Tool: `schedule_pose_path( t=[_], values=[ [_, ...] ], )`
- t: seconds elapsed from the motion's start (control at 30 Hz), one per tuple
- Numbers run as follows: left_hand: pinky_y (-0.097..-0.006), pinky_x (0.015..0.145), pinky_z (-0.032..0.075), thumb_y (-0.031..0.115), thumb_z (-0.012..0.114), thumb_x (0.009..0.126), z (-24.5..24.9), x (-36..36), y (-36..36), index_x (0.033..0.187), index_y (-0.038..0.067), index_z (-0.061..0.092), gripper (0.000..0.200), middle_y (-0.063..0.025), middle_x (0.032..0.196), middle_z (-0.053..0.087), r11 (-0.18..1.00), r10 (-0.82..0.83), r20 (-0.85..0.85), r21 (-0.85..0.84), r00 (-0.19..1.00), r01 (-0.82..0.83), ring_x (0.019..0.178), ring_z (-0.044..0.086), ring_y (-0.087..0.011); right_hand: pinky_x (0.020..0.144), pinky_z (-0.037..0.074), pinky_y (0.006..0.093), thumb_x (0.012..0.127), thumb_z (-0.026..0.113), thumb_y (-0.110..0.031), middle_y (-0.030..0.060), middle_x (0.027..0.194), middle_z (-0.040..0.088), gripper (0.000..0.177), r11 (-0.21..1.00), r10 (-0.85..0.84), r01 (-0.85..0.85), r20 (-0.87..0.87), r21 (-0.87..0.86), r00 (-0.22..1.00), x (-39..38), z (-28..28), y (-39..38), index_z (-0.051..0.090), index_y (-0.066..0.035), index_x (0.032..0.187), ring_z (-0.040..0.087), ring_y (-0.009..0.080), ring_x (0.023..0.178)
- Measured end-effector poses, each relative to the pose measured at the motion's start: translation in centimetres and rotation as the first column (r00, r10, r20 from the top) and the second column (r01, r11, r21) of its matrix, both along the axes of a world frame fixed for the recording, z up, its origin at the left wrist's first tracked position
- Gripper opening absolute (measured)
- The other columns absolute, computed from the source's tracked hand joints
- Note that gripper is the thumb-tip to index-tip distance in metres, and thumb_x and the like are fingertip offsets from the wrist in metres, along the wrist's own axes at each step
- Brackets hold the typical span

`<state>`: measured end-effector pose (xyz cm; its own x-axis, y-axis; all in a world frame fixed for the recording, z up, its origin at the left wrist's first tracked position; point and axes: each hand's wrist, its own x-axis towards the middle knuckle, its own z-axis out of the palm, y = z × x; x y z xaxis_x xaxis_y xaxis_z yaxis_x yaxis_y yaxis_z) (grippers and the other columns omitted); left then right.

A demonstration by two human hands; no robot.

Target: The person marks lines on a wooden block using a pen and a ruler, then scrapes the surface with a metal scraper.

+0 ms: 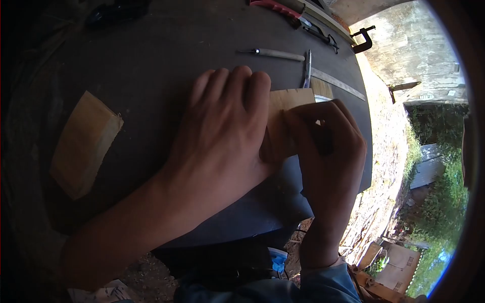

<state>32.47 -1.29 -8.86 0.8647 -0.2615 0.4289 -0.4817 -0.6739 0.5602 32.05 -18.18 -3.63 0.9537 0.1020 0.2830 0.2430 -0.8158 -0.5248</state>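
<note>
A small flat piece of pale wood [286,106] lies between my two hands over the dark table. My left hand [222,118] has its fingers curled and its back up, pressed along the wood's left side; its fingertips are hidden. My right hand [333,131] pinches the wood's right part between thumb and fingers. Beyond the wood lie a metal ruler [339,84], a thin metal tool [307,68] and a long-handled pointed tool [278,54]. At the left rests a larger wood block [86,144] with a rough edge.
The dark table [166,45] curves away at the right. Near its far edge are a red-handled tool [275,7], a black slim tool [321,35] and a black clamp [365,39]. A dark object [118,12] lies at the upper left.
</note>
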Motion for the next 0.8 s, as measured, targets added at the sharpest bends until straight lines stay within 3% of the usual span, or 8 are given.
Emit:
schedule_pose_path(
  t=[0.17, 0.2, 0.3, 0.33, 0.4, 0.53, 0.63, 0.8],
  values=[
    [-0.0527, 0.108, 0.044, 0.031, 0.101, 0.068, 0.1, -0.1, -0.2, 0.118, 0.004, 0.051, 0.075, -0.0167, 0.112, 0.058, 1.0, 0.028, 0.01, 0.008, 1.0, -0.028, 0.114, 0.061, -0.0371, 0.071, 0.057, 0.0387, 0.092, 0.078, -0.005, 0.0137, 0.093, 0.072, 0.007, 0.997, -0.05, 0.054, -0.063, 0.058, 0.997, -0.5, 0.3, 0.0, 0.075, -0.001, 0.097, 0.076, 0.0316, 0.08],
    [-0.0529, 0.108, 0.044, 0.031, 0.101, 0.068, 0.2, 0.0, -0.2, 0.118, 0.004, 0.051, 0.075, -0.0166, 0.112, 0.058, 1.0, 0.026, 0.021, 0.003, 0.999, -0.026, 0.114, 0.061, -0.0371, 0.069, 0.057, 0.0374, 0.091, 0.079, -0.003, 0.0125, 0.093, 0.073, 0.006, 0.998, 0.018, -0.019, 0.02, 0.055, 1.0, 0.9, -0.4, -0.1, 0.076, -0.002, 0.096, 0.077, 0.0291, 0.078],
    [-0.0533, 0.109, 0.043, 0.031, 0.101, 0.068, 0.0, -0.1, -0.1, 0.121, 0.004, 0.051, 0.077, -0.0165, 0.114, 0.059, 1.0, 0.02, 0.018, 0.009, 1.0, -0.02, 0.115, 0.061, -0.0375, 0.069, 0.05, 0.0233, 0.093, 0.081, -0.001, 0.0027, 0.091, 0.071, 0.007, 0.999, -0.026, 0.026, -0.009, 0.038, 1.0, -0.2, -0.3, -0.2, 0.077, 0.0, 0.099, 0.067, 0.0056, 0.078],
    [-0.0532, 0.109, 0.043, 0.031, 0.101, 0.068, -0.1, -0.2, -0.2, 0.121, 0.004, 0.051, 0.078, -0.0166, 0.114, 0.059, 1.0, 0.017, 0.005, 0.007, 1.0, -0.017, 0.115, 0.061, -0.0378, 0.07, 0.057, 0.0381, 0.092, 0.079, -0.004, 0.0131, 0.092, 0.072, 0.007, 0.997, -0.053, 0.055, -0.045, 0.05, 0.998, -1.7, 0.3, -0.3, 0.075, -0.001, 0.096, 0.076, 0.03, 0.078],
    [-0.053, 0.109, 0.043, 0.031, 0.101, 0.067, 0.1, 0.0, 0.2, 0.122, 0.003, 0.051, 0.078, -0.0165, 0.115, 0.059, 1.0, 0.024, 0.004, 0.005, 1.0, -0.024, 0.115, 0.061, -0.0377, 0.069, 0.057, 0.0379, 0.091, 0.08, -0.004, 0.0129, 0.093, 0.072, 0.007, 0.997, -0.079, 0.08, -0.045, 0.021, 0.996, -2.8, 0.7, -0.2, 0.075, -0.001, 0.096, 0.076, 0.0293, 0.078],
    [-0.053, 0.109, 0.043, 0.03, 0.1, 0.068, -0.2, -0.1, -0.2, 0.12, 0.004, 0.051, 0.076, -0.0162, 0.113, 0.058, 1.0, 0.005, 0.039, 0.009, 0.999, -0.005, 0.113, 0.061, -0.0366, 0.064, 0.045, 0.0236, 0.093, 0.081, 0.0, 0.0022, 0.089, 0.069, 0.007, 0.998, 0.029, -0.031, 0.041, 0.061, 0.999, 0.5, -0.8, -0.3, 0.076, 0.0, 0.098, 0.063, 0.0047, 0.074],
    [-0.053, 0.109, 0.042, 0.03, 0.1, 0.068, 0.0, -0.2, 0.0, 0.12, 0.004, 0.051, 0.076, -0.0166, 0.114, 0.058, 1.0, -0.008, 0.005, 0.015, 1.0, 0.008, 0.113, 0.061, -0.037, 0.068, 0.058, 0.0364, 0.091, 0.081, -0.003, 0.0122, 0.095, 0.073, 0.007, 1.0, -0.021, 0.021, 0.008, -0.013, 1.0, -0.6, 0.0, -0.4, 0.076, -0.002, 0.095, 0.078, 0.0264, 0.08],
    [-0.0529, 0.11, 0.042, 0.031, 0.101, 0.067, -0.2, -0.2, 0.2, 0.122, 0.003, 0.05, 0.08, -0.0172, 0.116, 0.058, 1.0, -0.015, 0.009, -0.005, 1.0, 0.016, 0.115, 0.06, -0.0377, 0.069, 0.058, 0.0381, 0.092, 0.08, -0.004, 0.0131, 0.094, 0.072, 0.007, 0.998, -0.064, 0.064, -0.029, -0.015, 0.997, -2.2, 0.4, -0.3, 0.074, -0.001, 0.095, 0.077, 0.031, 0.081]
  ],
)
